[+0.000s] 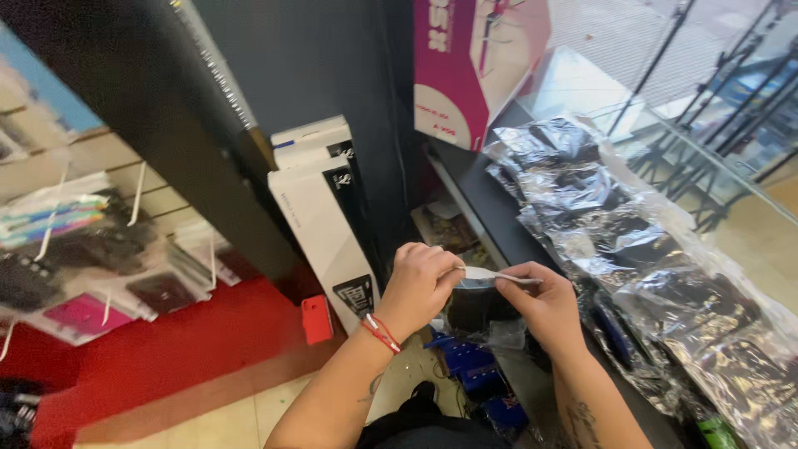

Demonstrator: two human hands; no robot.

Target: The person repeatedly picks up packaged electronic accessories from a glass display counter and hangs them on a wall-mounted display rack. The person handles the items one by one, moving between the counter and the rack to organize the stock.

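My left hand [418,285], with a red string bracelet at the wrist, and my right hand [542,304] meet in the lower middle of the head view. Together they pinch the white top strip of a small clear plastic packet [492,293] that holds something dark. The left fingers are closed over the strip's left end, and the right thumb and forefinger grip its right end. The packet hangs between the two hands.
A heap of clear bags with dark items [632,249] lies on a dark counter at the right. Tall white boxes [324,216] lean against a dark wall. A pink box [465,58] stands above. A small red object [317,319] and blue items [468,366] lie below.
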